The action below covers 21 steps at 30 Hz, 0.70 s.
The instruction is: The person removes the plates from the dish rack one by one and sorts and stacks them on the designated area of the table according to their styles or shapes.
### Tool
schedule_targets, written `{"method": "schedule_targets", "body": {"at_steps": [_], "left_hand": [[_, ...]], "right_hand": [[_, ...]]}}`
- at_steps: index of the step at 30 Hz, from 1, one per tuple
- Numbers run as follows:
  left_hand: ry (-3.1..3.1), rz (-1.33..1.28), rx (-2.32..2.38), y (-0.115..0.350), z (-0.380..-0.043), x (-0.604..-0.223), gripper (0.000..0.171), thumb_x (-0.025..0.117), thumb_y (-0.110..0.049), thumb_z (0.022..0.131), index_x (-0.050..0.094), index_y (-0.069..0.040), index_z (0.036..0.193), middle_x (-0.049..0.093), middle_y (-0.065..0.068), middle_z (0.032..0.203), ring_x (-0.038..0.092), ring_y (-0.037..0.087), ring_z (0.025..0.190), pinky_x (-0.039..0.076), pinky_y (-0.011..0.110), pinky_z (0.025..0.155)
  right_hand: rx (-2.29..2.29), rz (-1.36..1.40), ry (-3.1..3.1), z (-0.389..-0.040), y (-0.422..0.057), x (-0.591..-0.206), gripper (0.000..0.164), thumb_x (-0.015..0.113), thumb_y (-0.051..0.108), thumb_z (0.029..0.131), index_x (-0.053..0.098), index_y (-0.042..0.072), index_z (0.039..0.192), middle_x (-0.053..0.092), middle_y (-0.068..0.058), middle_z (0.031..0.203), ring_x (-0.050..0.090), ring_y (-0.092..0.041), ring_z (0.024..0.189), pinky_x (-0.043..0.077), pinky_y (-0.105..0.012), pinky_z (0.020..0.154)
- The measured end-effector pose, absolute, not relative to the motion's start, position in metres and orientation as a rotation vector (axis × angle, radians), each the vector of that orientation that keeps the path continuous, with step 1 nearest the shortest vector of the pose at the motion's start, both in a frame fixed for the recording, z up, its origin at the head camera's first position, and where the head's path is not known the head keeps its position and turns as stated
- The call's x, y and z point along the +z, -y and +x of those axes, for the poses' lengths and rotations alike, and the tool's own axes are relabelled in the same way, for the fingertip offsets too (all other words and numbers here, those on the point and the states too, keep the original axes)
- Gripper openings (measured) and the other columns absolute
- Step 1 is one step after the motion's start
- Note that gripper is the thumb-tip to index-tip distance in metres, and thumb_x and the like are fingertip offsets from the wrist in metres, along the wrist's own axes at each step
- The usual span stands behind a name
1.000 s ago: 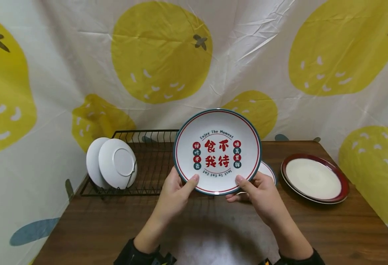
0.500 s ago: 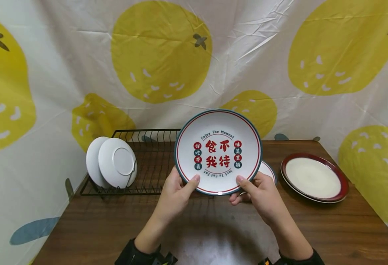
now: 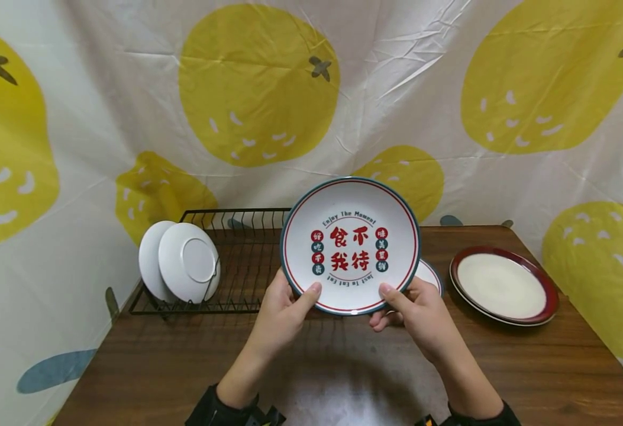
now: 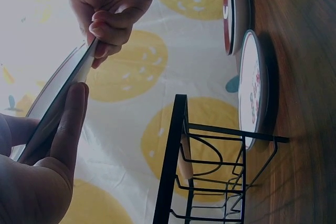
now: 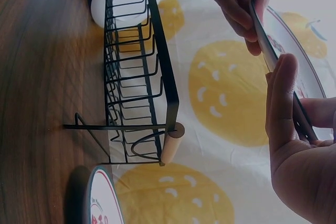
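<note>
A white plate [image 3: 351, 248] with a teal rim, a red inner ring and red lettering is held up in front of the person, its printed face toward the head camera. The left hand [image 3: 281, 307] grips its lower left edge, thumb on the face and fingers behind. At the lower right edge the right hand [image 3: 423, 313] pinches it the same way. Both wrist views show the plate edge-on between thumbs and fingers, well above the table. Behind it on the table lies a second teal-rimmed plate [image 3: 431, 276], mostly hidden in the head view.
A black wire dish rack [image 3: 242, 266] stands at the back left, with two white dishes [image 3: 189, 260] upright at its left end. To the right, a stack of cream plates with dark red rims [image 3: 505, 287] sits on the wooden table [image 3: 503, 367]. A lemon-print cloth [image 3: 258, 83] hangs behind.
Both hands keep their grip and the plate stays nearly still. Some fingers of the right hand, beneath the plate, have drawn in slightly.
</note>
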<state>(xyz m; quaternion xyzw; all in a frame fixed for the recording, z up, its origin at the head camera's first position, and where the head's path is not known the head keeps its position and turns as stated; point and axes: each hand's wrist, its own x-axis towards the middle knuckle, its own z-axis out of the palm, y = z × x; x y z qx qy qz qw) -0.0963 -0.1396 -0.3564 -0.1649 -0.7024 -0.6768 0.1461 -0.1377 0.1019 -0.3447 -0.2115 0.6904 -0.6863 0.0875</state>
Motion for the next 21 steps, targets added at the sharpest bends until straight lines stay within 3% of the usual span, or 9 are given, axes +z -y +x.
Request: {"method": "schedule_targets", "body": {"at_steps": [21], "left_hand": [[2.047,-0.459,-1.921,0.1406,-0.0947,-0.3546,0.056,0.057,0.000,0.106,0.037,-0.003,0.158,0.062,0.023,0.147,0.065,0.038,0.133,0.060,0.030,0.105]], "right_hand": [[-2.040,-0.624,-2.058,-0.1360,-0.1021,-0.3438,0.033,0.052,0.014,0.112,0.054,-0.017,0.124,0.077,-0.002,0.081,0.073,-0.015,0.065,0.067,-0.035,0.065]]}}
